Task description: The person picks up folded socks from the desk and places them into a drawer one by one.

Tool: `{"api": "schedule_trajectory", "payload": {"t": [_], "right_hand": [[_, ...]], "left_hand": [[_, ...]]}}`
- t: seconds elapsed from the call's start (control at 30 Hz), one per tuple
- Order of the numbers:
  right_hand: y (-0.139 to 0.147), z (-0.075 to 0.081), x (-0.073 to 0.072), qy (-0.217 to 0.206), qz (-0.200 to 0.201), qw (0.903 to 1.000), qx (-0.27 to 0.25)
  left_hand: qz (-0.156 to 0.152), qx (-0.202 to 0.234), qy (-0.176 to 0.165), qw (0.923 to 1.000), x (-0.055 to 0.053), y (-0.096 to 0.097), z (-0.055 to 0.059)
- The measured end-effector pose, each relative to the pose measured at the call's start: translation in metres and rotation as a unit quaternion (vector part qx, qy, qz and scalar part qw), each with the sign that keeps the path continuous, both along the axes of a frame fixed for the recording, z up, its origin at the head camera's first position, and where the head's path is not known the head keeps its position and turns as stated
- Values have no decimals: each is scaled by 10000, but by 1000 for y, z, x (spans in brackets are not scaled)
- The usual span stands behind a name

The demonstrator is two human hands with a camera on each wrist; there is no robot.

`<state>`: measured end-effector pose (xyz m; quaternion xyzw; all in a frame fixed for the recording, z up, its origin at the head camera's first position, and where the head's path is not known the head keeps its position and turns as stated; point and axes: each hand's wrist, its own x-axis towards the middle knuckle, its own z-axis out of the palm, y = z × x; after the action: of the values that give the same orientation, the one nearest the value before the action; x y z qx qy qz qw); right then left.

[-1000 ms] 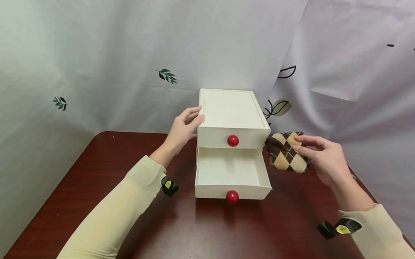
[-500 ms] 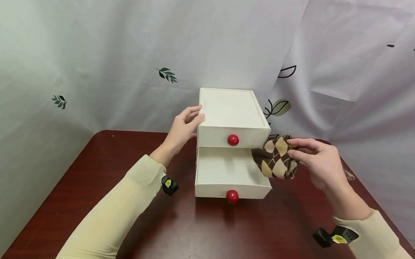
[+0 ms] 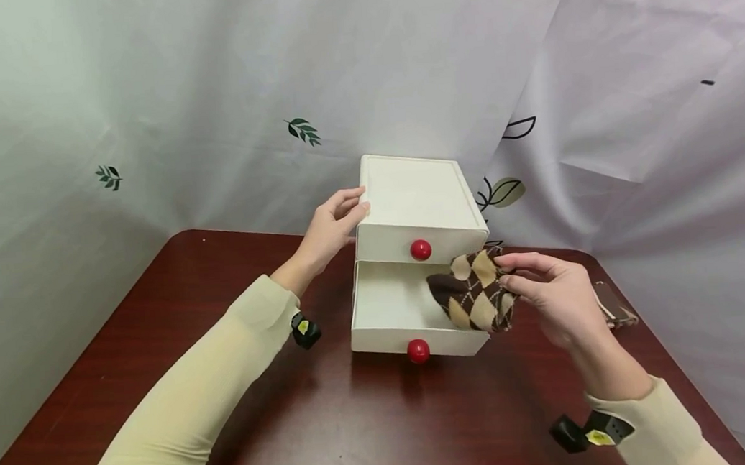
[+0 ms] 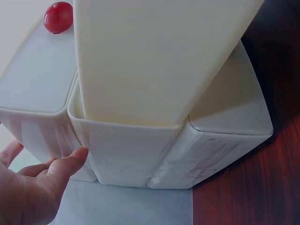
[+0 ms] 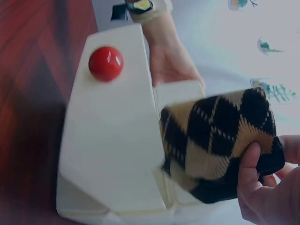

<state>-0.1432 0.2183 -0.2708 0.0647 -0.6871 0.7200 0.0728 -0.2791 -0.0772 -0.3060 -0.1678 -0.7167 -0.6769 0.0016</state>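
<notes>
A white drawer cabinet (image 3: 416, 190) with red knobs stands at the back of the table. The drawer (image 3: 380, 297) under its top one is pulled out. My left hand (image 3: 324, 236) rests against the cabinet's left side, fingers loosely spread; in the left wrist view its thumb (image 4: 70, 161) touches the side wall. My right hand (image 3: 561, 295) pinches a folded argyle sock (image 3: 477, 293), brown with cream and tan diamonds, between thumb and fingers. That sock hangs over the right part of the open drawer, hiding its right wall. The right wrist view shows the sock (image 5: 220, 140) close up.
Another folded brown cloth piece (image 3: 614, 306), partly hidden by my right hand, lies near the right edge of the dark red table (image 3: 386, 426). Behind the table hangs a pale curtain (image 3: 228, 113) with leaf prints. In the left wrist view, a further closed drawer (image 4: 234, 103) sits below the open one.
My right hand has carried the sock leftward from beside the cabinet to above the open drawer. The other cloth at the right edge has come into view. My left hand stays in place.
</notes>
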Motion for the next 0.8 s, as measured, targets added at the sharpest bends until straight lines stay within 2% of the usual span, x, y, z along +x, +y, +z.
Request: {"api": "schedule_trajectory", "payload": {"t": [0.13, 0.27, 0.43, 0.5, 0.53, 0.6, 0.67, 0.77, 0.8], "right_hand": [[-14, -8, -6, -106, 58, 9999, 93], [-24, -24, -18, -358, -26, 9992, 178], [-29, -43, -34, -725, 142, 9971, 187], [-29, -48, -38, -687, 223, 9957, 574], [-29, -50, -39, -575, 257, 9934, 958], [-30, -52, -41, -288, 288, 9830, 1789], [-31, -53, -42, 108, 249, 9641, 2641], [-34, -53, -42, 769, 284, 9233, 3753], [-35, -53, -41, 1022, 358, 9060, 4093]], "left_hand": [[15, 42, 2, 10000, 0, 1, 0], [24, 52, -26, 10000, 0, 2, 0], [10, 31, -20, 10000, 1, 4, 0], [9, 29, -6, 10000, 1, 4, 0], [10, 32, -11, 10000, 1, 4, 0], [19, 20, -13, 10000, 1, 3, 1], [42, 15, -17, 10000, 0, 3, 1], [68, 0, -10, 10000, 0, 1, 1], [76, 4, -5, 10000, 1, 1, 1]]}}
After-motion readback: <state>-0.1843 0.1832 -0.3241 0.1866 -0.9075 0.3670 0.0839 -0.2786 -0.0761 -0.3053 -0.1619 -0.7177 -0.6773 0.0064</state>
